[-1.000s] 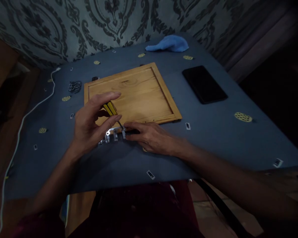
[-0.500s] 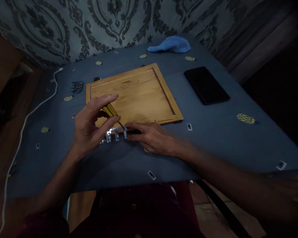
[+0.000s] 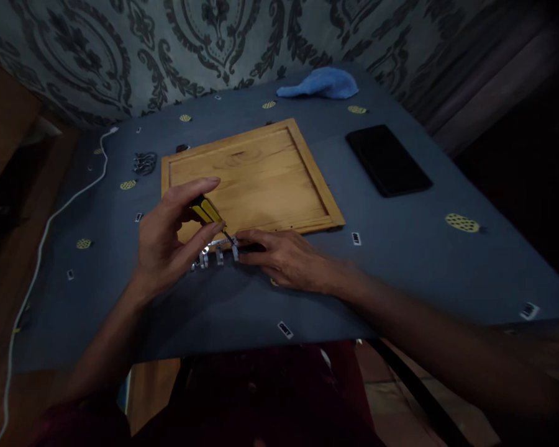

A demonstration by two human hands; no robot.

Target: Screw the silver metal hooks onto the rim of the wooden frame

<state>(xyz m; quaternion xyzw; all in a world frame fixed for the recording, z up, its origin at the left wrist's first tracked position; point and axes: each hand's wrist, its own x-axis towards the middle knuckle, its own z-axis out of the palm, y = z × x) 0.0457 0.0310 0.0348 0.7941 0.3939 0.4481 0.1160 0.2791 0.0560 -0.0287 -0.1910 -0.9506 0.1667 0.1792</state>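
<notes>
My left hand is closed round the yellow and black handle of a screwdriver, thumb and fingers pinching it. The screwdriver leans, its shaft running down to the right end of a shiny metal hook rail. That rail, with several hooks hanging down, lies along the front edge of a framed wooden board. The fingers of my right hand press together on the rail's right end and the board's edge. Whatever the screwdriver tip touches is too small to make out.
Behind the board to the left lies a small pile of metal hooks. A black phone rests to the right, and a blue cloth sits at the back. A white cable runs down the table's left side.
The screwdriver handle has turned slightly in my left hand, and the fingers have shifted a little with it. My right hand and the hook rail stay in place.
</notes>
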